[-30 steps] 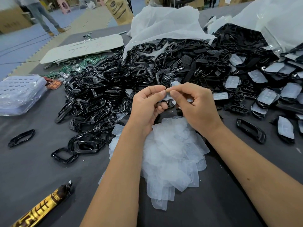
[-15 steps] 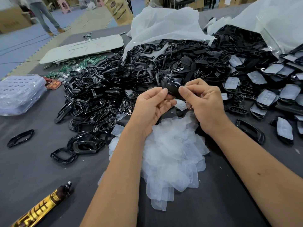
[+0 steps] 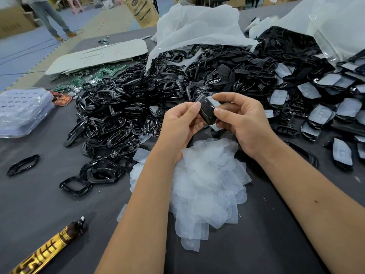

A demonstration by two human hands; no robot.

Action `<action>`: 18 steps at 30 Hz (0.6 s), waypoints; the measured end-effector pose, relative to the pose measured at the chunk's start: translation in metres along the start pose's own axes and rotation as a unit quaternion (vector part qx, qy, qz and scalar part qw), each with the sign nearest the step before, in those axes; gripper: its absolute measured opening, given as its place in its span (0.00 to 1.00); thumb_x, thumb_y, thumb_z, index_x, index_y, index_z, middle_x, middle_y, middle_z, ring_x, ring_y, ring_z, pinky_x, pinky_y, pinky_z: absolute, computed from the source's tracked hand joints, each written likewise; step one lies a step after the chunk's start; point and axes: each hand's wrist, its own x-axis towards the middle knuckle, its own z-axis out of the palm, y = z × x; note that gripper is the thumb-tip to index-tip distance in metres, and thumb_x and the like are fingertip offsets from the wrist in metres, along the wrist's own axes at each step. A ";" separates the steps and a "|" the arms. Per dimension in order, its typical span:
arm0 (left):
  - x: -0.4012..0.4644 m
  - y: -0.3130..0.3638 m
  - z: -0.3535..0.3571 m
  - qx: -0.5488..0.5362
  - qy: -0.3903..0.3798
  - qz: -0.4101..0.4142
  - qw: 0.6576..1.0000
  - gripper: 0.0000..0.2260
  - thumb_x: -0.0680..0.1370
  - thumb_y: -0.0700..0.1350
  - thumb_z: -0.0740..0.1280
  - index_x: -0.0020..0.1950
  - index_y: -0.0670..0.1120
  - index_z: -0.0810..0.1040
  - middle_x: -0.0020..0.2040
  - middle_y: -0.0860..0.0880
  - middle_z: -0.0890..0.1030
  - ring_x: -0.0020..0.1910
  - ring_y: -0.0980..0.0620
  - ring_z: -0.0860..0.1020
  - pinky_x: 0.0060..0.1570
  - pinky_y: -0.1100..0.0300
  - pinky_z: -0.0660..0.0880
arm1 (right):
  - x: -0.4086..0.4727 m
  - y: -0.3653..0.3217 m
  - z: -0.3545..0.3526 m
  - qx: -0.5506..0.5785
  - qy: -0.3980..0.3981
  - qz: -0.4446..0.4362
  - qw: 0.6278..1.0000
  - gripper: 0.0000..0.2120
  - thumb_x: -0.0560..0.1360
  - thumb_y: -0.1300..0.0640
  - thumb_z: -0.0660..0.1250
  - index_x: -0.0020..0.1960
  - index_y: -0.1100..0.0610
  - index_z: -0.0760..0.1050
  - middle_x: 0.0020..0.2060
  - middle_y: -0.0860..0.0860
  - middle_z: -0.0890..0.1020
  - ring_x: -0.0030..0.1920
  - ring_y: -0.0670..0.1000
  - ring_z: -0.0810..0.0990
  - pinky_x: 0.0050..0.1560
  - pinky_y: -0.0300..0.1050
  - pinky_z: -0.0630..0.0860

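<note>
In the head view, you now hold a black shell (image 3: 206, 112) up between both hands, above the pile of clear pads (image 3: 207, 184) on the table (image 3: 39, 194). Your left hand (image 3: 177, 125) pinches its left edge. Your right hand (image 3: 243, 123) grips its right side, with a clear pad (image 3: 214, 103) between finger and thumb. One second ago your fingers held only the pad, so I judge you are now fitting it into the shell.

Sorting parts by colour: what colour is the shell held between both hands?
Glossy black shell, clearest in the head view.
</note>
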 end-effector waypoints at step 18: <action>-0.003 -0.001 -0.004 0.018 -0.034 0.026 0.999 0.07 0.85 0.40 0.64 0.54 0.40 0.82 0.45 0.42 0.83 0.44 0.46 0.77 0.53 0.51 0.79 | 0.001 0.001 -0.005 0.041 -0.058 0.017 0.997 0.19 0.73 0.71 0.73 0.62 0.59 0.79 0.38 0.51 0.85 0.39 0.49 0.84 0.45 0.41 0.81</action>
